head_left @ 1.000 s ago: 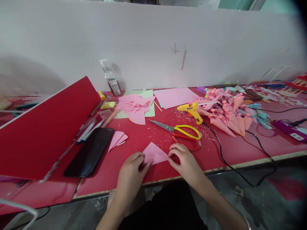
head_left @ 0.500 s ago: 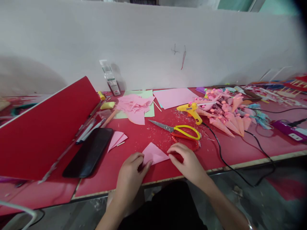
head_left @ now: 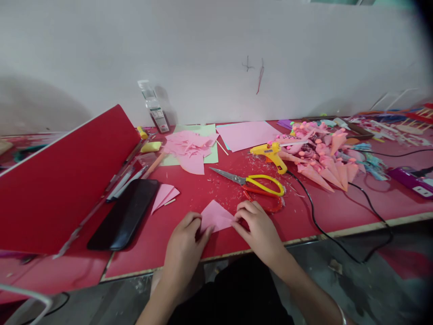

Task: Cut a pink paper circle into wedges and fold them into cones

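The folded pink paper triangle lies flat on the red tabletop near its front edge. My left hand presses its left corner; my right hand has a pinching grip on its right corner. Yellow-handled steel scissors lie just behind.

The scene is lit evenly and rather dimly from above, with no hard glare seen. A broad soft shadow is cast on the white wall at the far left, and a smaller one behind the clear bottle. Faint shadows are thrown beneath the left hand and right hand. The right edge and upper corner are darkened by vignetting. Straight lines are bent by wide-angle distortion, and the outer clutter is rendered soft and smeared.
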Motion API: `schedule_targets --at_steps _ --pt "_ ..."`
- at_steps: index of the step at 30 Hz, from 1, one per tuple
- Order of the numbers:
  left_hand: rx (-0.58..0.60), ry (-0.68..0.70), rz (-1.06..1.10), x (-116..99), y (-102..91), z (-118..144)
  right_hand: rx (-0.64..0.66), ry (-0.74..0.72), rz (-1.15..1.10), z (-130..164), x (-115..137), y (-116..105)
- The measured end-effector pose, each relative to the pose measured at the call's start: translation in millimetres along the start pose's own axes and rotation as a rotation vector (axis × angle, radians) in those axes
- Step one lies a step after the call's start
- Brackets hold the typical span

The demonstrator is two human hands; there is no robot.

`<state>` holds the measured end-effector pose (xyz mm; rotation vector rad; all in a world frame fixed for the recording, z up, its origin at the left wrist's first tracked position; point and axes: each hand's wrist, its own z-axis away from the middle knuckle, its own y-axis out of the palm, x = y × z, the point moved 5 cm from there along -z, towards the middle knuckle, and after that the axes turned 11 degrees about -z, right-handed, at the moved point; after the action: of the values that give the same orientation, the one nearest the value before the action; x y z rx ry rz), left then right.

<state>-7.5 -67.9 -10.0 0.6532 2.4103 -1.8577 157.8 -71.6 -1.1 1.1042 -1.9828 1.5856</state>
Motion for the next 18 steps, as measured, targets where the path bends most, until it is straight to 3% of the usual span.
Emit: schedule_targets --at_steps 8,18 --pt "0.002 -0.048 -0.15 -4.8 -1.8 -2.9 -0.002 0.006 -0.004 0.9 -1.3 1.0" --pt "-0.015 -0.077 -0.094 -2.6 -3.6 -0.8 -0.029 0.003 0.049 -0.1 2.3 1.5"
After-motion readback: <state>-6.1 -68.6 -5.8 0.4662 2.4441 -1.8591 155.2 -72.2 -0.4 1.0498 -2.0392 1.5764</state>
